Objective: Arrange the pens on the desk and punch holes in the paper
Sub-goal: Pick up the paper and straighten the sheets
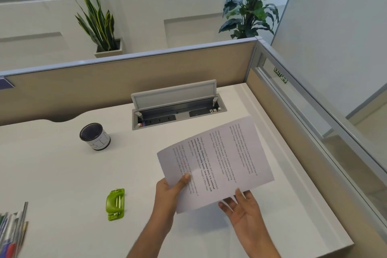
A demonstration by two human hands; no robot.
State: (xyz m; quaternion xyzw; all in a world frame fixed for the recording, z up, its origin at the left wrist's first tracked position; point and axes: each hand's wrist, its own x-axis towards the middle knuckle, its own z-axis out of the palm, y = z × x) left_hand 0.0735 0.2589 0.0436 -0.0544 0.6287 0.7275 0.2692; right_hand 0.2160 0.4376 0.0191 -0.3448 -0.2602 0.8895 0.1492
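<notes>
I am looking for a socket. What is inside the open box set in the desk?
Inside the open box: dark socket panels, a small red and white thing at its left end. Its near floor is hidden by the rim.

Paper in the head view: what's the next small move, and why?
Probably carry the paper left toward the green hole punch and line one edge up with it. The left hand pinches the sheet's near corner, the right hand touches its edge with straight fingers, and the punch lies apart on the desk, untouched.
</notes>
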